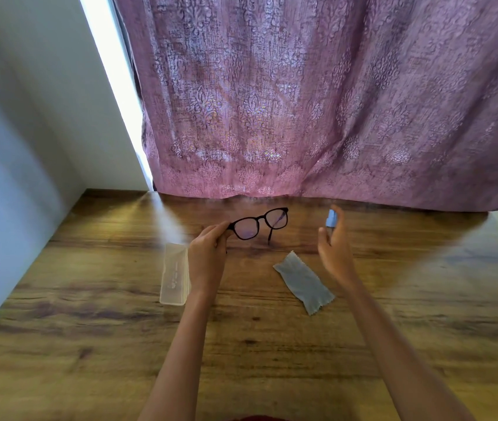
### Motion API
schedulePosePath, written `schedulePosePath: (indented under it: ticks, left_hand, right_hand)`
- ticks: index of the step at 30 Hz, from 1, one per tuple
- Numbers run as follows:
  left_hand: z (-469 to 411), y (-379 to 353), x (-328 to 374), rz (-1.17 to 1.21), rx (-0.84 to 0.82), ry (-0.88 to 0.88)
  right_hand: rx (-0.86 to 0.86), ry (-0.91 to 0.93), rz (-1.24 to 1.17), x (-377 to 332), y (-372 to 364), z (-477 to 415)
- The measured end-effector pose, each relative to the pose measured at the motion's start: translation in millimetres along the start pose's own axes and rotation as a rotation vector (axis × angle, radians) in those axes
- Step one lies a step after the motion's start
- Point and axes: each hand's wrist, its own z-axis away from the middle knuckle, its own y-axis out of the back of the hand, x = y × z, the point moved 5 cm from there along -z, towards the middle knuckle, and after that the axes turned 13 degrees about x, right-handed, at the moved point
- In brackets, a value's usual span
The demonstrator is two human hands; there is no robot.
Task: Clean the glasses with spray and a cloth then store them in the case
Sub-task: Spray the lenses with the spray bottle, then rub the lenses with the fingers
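The task looks barely begun. The left hand (208, 247) pinches the glasses (258, 224) by one corner. To their right, the right hand (332, 247) is spread open beside the spray bottle (330, 217), not gripping it. The cloth (303, 282) and case (174, 273) lie untouched nearer than the glasses.

Single head cam, wide-angle, sits above the near edge of the wooden table (272, 360) and faces forward and down across it. Close range: both forearms (180, 344) enter from the bottom of the frame. A pink curtain (332, 101) hangs beyond the table's far edge, and a wall (13, 147) stands off its left side. The table edges bow, probably from lens distortion.
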Motion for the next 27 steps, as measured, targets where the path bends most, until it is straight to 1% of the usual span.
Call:
schedulePosePath:
  ticks: [7, 12, 19, 27]
  left_hand:
    - [-1, -3, -1, 0.01, 0.0, 0.002]
    - [0, -3, -3, 0.018, -0.004, 0.032]
    - [0, -2, -3, 0.01, -0.003, 0.018]
    - [0, -2, -4, 0.011, 0.007, 0.028]
  right_hand:
    - [0.057, -0.172, 0.093, 40, 6, 3]
    - [0.075, -0.155, 0.131, 41, 6, 3]
    - [0.118, -0.15, 0.161, 41, 9, 5]
    - [0.114, -0.222, 0.135, 48, 8, 7]
